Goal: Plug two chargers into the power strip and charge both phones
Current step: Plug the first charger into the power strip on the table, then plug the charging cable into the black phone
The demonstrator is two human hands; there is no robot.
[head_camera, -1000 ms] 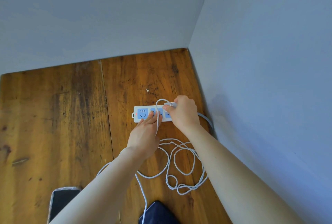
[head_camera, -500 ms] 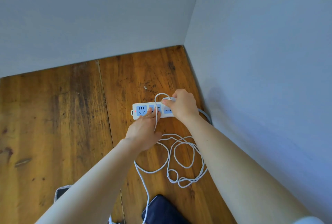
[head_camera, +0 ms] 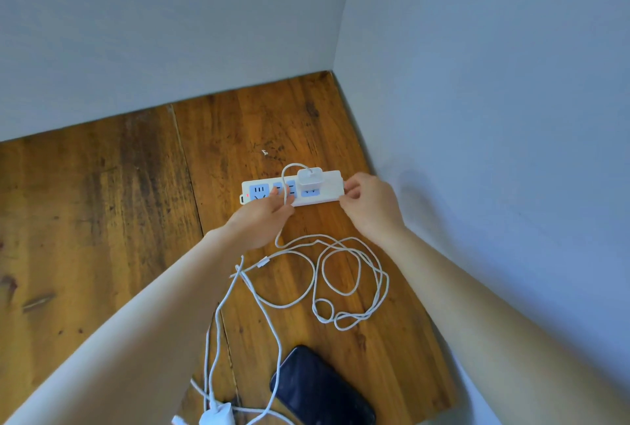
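Note:
A white power strip with blue sockets lies on the wooden table near the right wall. One white charger sits plugged into its right-hand socket, and its white cable runs over my left hand into loose loops. My left hand presses its fingers on the strip's front edge. At the strip's right end, my right hand pinches it. A second white charger lies at the bottom edge beside a dark phone lying flat. No other phone is in view.
The wooden table fills a corner between two pale walls, one behind and one close on the right. More white cable trails from the loops toward the bottom edge.
My right hand has let go of the charger, which now stands in the socket, and moved to the strip's right end. The view shifted and the phone at the lower left dropped out of sight.

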